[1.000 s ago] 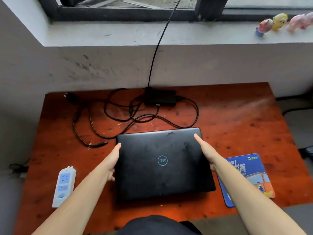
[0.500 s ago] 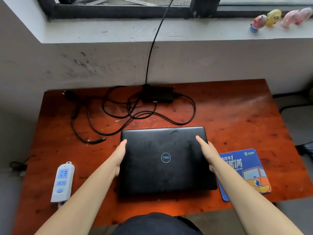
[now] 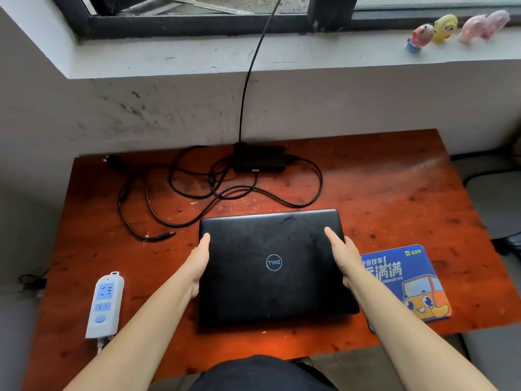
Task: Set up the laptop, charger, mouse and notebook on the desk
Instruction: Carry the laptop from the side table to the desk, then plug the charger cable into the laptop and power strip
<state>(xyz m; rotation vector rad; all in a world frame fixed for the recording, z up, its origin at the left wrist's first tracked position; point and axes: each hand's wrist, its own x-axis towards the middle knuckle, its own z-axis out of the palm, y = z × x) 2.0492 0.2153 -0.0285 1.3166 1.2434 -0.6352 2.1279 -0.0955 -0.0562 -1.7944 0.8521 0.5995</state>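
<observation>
A: State the supporting surface and the main item.

B: The worktop [image 3: 394, 193] is a red-brown wooden surface set against a scuffed white wall below a window ledge [image 3: 282, 57]. The laptop [image 3: 273, 266] lies closed, lid up, at the near centre of the worktop, with its round logo facing the camera.

A: Hand status?

B: The left hand [image 3: 198, 266] lies flat along the laptop's left edge, fingers extended and together, thumb out of sight. The right hand [image 3: 342, 256] lies the same way along the right edge. Both press against the sides of the laptop; neither is curled closed. Whether the laptop is lifted or resting cannot be determined.

A: Items to the right?

B: A blue mouse pad [image 3: 406, 283] with a cartoon vehicle print lies at the near right, just beside the laptop; its left part is hidden behind the right forearm.

A: Charger?

B: The charger brick [image 3: 259, 159] sits at the far centre, close to the wall. Its black cable [image 3: 197, 204] lies in loose loops across the far left of the worktop, and the plug tip rests free, just left of the laptop's far left corner. A second cable [image 3: 248, 80] runs up from the brick to the window.

A: Remaining items?

B: A white and blue power strip [image 3: 105, 304] lies at the near left, well apart from the laptop. Small toy figures [image 3: 456, 26] stand on the ledge at far right.
</observation>
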